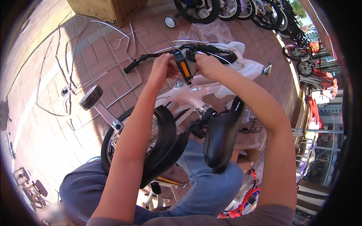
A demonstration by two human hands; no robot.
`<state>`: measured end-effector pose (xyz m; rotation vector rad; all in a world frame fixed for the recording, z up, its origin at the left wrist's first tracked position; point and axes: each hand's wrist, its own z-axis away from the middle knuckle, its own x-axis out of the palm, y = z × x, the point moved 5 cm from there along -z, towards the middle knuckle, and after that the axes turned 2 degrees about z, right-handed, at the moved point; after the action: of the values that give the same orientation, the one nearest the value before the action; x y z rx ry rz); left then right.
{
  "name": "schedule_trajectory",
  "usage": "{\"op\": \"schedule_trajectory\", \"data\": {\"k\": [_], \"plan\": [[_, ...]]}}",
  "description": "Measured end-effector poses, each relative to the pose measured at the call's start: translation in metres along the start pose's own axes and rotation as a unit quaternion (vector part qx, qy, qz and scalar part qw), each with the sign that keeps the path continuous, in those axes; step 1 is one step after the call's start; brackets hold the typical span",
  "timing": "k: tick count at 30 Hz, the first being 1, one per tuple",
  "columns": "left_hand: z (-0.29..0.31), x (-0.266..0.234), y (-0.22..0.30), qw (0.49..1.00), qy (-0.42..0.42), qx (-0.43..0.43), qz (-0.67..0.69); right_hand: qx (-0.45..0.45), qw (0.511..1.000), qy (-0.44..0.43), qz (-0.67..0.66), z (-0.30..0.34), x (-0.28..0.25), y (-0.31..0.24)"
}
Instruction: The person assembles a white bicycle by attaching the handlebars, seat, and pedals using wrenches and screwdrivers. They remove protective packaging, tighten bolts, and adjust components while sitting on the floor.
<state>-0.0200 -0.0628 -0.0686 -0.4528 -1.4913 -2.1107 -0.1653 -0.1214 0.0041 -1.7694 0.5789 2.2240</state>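
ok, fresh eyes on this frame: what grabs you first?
First, the black pedal with an orange reflector, above centre, between the person's left grip and right grip. Next, the big black saddle, below and right of centre, with the pale pink bike frame just above it in the picture. Then the row of bicycles along the upper right.

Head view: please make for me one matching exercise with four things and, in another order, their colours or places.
1. Bicycle pedal
2. Saddle
3. Bicycle frame
4. Cardboard box

A. Pale pink
B. Brown, at the top edge
C. Black and orange, between left hand and right hand
D. Black, overlapping the jeans

Pairs: 1-C; 2-D; 3-A; 4-B
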Motion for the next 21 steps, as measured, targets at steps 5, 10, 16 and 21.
{"op": "schedule_trajectory", "data": {"k": [5, 10, 16, 21], "plan": [[-0.013, 0.008, -0.03, 0.872, -0.134, 0.281, -0.378, -0.045, 0.966, 0.035, -0.253, -0.028, 0.023, -0.02], [-0.035, -0.013, -0.049, 0.911, -0.219, 0.243, -0.251, -0.01, 0.953, 0.002, -0.302, -0.033, 0.016, -0.032], [0.004, 0.01, -0.02, 0.772, -0.173, 0.326, -0.517, 0.041, 0.937, 0.028, -0.346, -0.015, 0.018, -0.023], [0.013, -0.03, -0.013, 0.669, -0.122, 0.29, -0.674, 0.079, 0.926, -0.014, -0.368, -0.017, -0.001, -0.032]]}}
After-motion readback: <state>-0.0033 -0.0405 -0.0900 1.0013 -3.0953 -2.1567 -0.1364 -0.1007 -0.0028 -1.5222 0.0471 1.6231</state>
